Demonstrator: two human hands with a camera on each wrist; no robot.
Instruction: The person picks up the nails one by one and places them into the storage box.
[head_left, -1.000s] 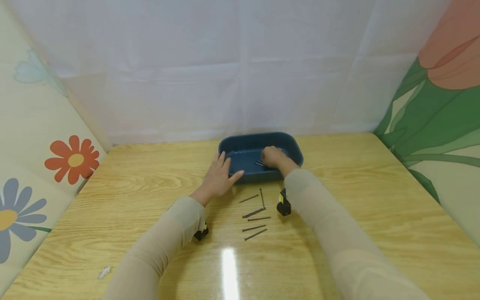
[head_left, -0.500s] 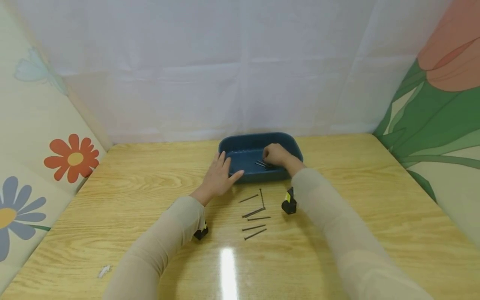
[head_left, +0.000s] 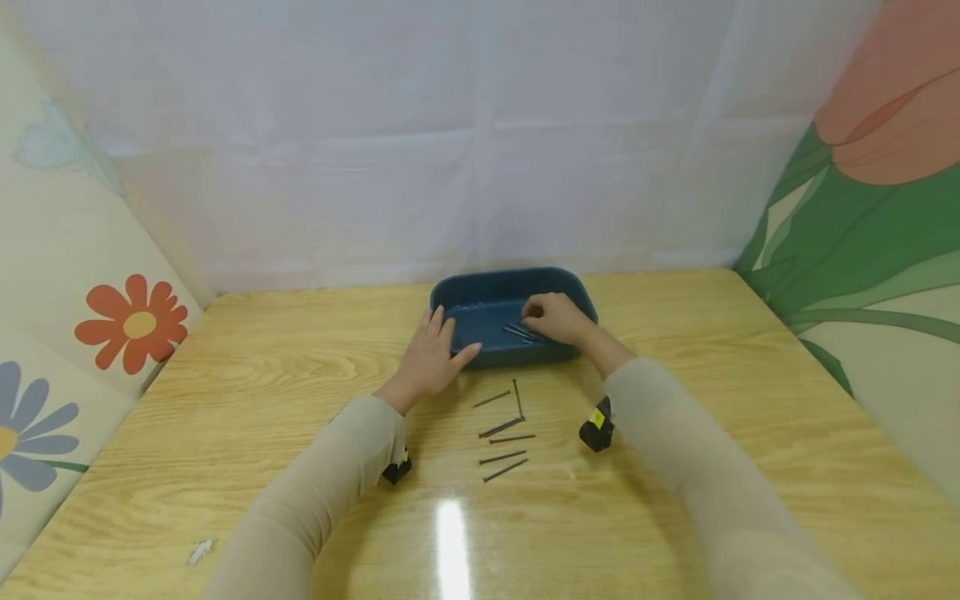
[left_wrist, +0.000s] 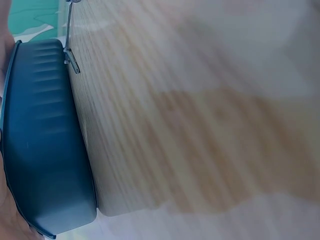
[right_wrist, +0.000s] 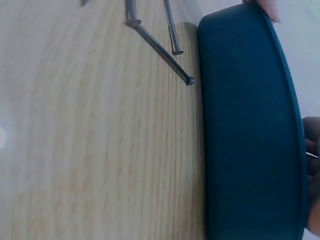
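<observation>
A dark blue tray [head_left: 487,358] stands at the back of the table with several nails [head_left: 517,332] lying inside it. My left hand [head_left: 430,357] rests on the tray's left front corner, fingers spread and thumb along the front rim. Inside the right part of the tray is my right hand [head_left: 558,318], its fingers bent above the nails; the fingertips are partly hidden, so whether they pinch a nail does not show. In the right wrist view its fingers [right_wrist: 312,170] show past the tray rim. Several more nails [head_left: 502,459] lie on the table before the tray.
A wooden table [head_left: 300,350] lies under everything, with a white cloth [head_left: 337,167] hanging behind it. A small white scrap [head_left: 201,552] lies at the front left. Black wrist cameras [head_left: 597,429] hang below the sleeves.
My right hand has shifted slightly and turned, with the forearm moving right; more of the nails in the tray now show. My left hand keeps its place on the tray.
</observation>
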